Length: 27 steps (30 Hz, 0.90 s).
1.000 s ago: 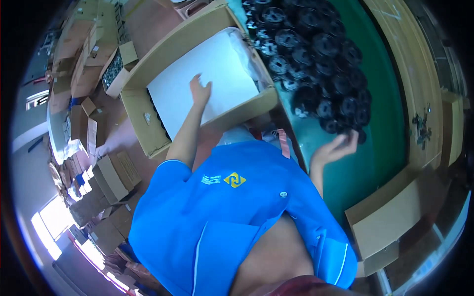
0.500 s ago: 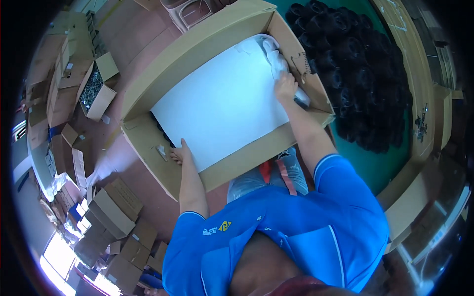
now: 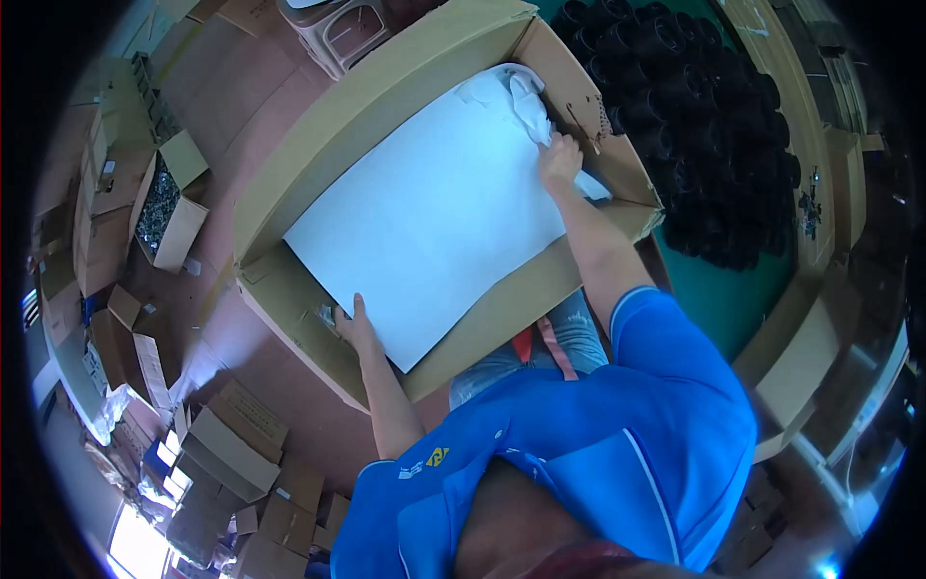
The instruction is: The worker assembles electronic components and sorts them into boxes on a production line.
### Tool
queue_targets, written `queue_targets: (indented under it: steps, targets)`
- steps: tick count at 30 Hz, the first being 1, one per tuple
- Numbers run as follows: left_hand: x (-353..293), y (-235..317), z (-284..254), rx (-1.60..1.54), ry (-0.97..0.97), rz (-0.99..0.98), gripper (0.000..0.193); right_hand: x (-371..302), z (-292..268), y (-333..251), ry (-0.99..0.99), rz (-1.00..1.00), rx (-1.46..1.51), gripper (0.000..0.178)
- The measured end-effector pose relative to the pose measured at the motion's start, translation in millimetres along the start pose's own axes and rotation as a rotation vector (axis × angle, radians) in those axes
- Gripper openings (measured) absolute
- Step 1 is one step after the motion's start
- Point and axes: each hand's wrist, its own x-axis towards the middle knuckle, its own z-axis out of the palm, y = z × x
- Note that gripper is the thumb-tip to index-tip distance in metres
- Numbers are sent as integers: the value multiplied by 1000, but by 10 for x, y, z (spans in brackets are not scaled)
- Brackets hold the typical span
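A large white sheet (image 3: 434, 212), paper or thin foam, lies across the inside of an open cardboard box (image 3: 386, 82) in front of me. My left hand (image 3: 359, 330) is at the sheet's left edge, its thumb over the edge and its fingers curled beside the box's left wall. Near the right wall, my right hand (image 3: 561, 162) closes on the sheet's bunched, crumpled end. What lies beneath the sheet is hidden. A bit of clear film or tape shows on the left wall beside my left hand.
Black cylindrical parts (image 3: 685, 135) stand massed on a green surface (image 3: 714, 289) at the right. At the far left is an open carton (image 3: 181, 227) of small dark pieces. More cartons (image 3: 236, 439) crowd the lower left. A stool (image 3: 338, 34) stands beyond the box.
The sheet's left side has shifted left and toward me, covering dark items that showed at the left wall. My left hand moved slightly nearer; my right hand keeps its hold.
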Motion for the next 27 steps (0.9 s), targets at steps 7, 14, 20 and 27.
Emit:
queue_targets:
  steps: [7,14,20,27]
  targets:
    - [-566,409,-635,-303,-268,112,50,-320,-494,-119,-167,-22,555,42]
    - [-740,726,-1130,-428,-459,340,45,-768,-1701,-562,-522,-117,496,34]
    - [-787,1509,-1485,-431,-629,616,41,-1368,-2692,-3,84,-416,994,35]
    - [-1608,2790,-398,-297,-1024,930,44,-3462,-3163,1900,932,406,1019,26]
